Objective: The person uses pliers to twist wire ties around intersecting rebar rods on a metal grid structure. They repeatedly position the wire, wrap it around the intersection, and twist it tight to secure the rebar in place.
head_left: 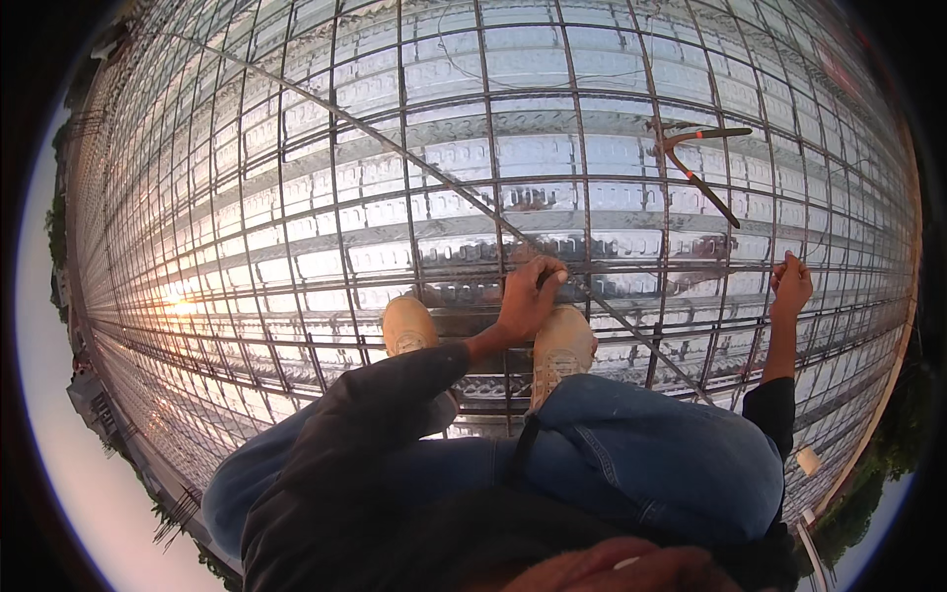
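I squat on a rebar mesh (414,197) laid over ribbed metal decking (533,158). My left hand (528,296) reaches down between my tan shoes (409,326) and curls its fingers around a bar where a long diagonal rebar (395,143) crosses the grid. What else it pinches there is too small to tell. Out to the side, my right hand (790,286) pinches a thin tie wire (827,222) that curves up from it. Orange-handled pincers (695,158) lie open on the mesh beyond both hands.
The mesh and decking run far out in every direction. A raised edge strip (893,375) borders the deck at the right, with trees beyond. A small white object (808,460) lies near my right knee. Low sun glares at the left (178,306).
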The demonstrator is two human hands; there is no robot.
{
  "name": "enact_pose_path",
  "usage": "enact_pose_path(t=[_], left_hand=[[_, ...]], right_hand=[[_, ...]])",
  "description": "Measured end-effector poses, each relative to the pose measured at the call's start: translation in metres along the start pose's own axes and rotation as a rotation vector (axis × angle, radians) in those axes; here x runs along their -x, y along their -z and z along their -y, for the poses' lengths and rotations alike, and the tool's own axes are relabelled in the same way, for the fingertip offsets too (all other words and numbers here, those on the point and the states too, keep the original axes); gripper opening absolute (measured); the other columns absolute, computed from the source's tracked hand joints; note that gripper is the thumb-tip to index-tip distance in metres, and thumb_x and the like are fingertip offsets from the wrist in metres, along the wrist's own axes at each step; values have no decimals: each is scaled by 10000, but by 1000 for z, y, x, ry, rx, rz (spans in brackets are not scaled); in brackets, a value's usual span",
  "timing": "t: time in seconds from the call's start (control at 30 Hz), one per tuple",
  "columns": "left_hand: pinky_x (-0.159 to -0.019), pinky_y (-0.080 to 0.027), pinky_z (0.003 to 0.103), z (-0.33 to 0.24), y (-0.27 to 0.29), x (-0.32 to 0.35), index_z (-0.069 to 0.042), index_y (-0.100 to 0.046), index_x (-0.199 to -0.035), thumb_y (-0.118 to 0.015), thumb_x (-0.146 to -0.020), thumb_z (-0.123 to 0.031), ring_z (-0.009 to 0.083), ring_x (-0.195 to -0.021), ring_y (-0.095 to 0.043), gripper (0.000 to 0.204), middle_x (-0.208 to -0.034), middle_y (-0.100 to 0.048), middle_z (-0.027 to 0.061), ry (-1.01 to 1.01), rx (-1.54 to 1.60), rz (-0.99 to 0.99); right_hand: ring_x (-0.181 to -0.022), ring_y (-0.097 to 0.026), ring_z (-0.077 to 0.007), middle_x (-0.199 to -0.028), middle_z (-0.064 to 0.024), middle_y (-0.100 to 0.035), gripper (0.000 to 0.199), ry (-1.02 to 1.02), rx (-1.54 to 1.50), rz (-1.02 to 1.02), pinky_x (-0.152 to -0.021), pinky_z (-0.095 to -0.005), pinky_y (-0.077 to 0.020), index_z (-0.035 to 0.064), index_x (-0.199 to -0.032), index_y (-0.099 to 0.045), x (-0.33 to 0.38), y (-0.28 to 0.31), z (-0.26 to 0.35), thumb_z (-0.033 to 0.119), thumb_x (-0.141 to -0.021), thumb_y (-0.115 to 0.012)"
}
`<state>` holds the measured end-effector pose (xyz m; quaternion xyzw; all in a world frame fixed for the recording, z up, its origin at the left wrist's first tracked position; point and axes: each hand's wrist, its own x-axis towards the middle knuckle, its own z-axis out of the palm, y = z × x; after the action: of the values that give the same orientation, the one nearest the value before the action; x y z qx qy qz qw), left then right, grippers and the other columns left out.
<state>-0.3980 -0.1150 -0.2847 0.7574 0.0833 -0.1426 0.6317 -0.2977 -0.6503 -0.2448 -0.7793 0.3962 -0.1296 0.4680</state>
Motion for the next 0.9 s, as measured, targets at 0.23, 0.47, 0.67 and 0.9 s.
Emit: enact_pose_path(t=[0.23, 0.47, 0.67, 0.9], left_hand=[[-720, -529, 329, 7, 13, 4, -9, -701, -1102, -678, -1031, -172, 132, -774, -657, 180, -886, -700, 66, -78, -40, 6], [-724, -529, 313, 4, 18, 2, -4, -698, -1124, -663, -1047, -169, 121, -781, -647, 185, -894, -697, 60, -84, -73, 41], [-734, -545, 350, -10, 12, 0, 17, -720, -1069, -672, -1016, -117, 171, -774, -688, 151, -894, -722, 102, 25, -32, 32], [-701, -520, 294, -6, 14, 6, -2, -707, -1093, -662, -1047, -150, 94, -765, -627, 161, -855, -689, 32, 56, 5, 28]], right_hand=[[-828, -678, -317, -901, -134, -686, 572, 258, 900, -139, -781, -514, -511, 30, -1051, -703, 105, 13, 24, 586, -1068, -568], [-1083, -629, -335, -1157, -116, -664, 300, 1214, 393, 620, -978, -465, -466, 68, -1195, -685, 229, -139, 148, 236, -961, -771], [-1066, -685, -359, -1159, -118, -693, 413, 1001, 691, 1121, -924, -496, -545, 99, -1301, -670, 240, -174, 85, 361, -988, -738], [-954, -703, -333, -1018, -100, -703, 217, 875, 573, 1124, -814, -447, -556, 75, -1138, -741, 257, -183, 65, 253, -1034, -671]])
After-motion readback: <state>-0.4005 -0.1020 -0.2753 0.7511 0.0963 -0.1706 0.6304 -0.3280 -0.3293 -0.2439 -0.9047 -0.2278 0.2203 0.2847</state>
